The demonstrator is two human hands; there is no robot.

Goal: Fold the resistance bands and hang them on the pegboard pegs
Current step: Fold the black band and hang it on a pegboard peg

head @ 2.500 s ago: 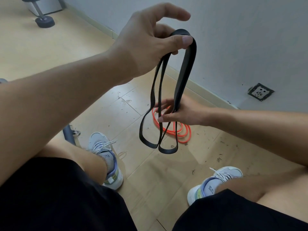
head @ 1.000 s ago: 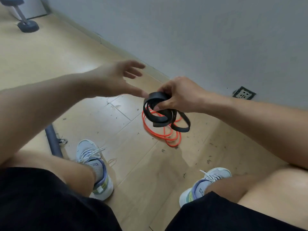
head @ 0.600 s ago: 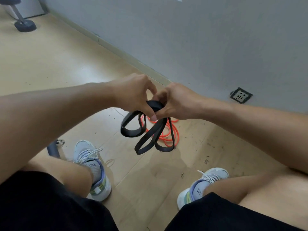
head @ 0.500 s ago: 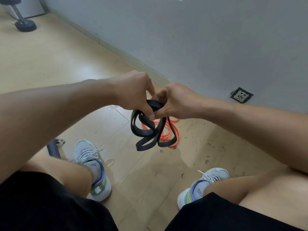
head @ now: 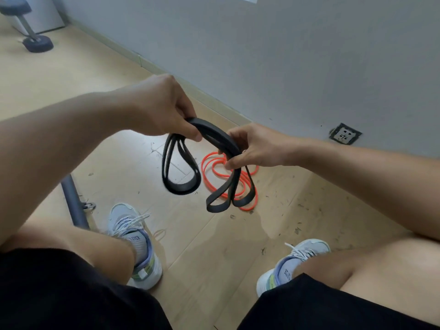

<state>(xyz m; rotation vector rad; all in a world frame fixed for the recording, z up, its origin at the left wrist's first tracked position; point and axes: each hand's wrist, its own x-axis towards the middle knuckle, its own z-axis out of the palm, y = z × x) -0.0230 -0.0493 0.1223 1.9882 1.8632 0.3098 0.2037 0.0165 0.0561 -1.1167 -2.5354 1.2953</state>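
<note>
Head view: left hand (head: 162, 108) and right hand (head: 252, 146) are now drawing apart, pinching the looped, flat black band (head: 214, 136) between them.

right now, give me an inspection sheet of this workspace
surface: wooden floor, dusty with debris near the wall
job's things: black band folded in loops, held in the air; orange band coiled on the floor; pegboard not in view
clutter: dumbbell, grey bar
grippers: left hand and right hand both grip the black band
cables: nothing seen
surroundings: grey wall, wall socket
</note>
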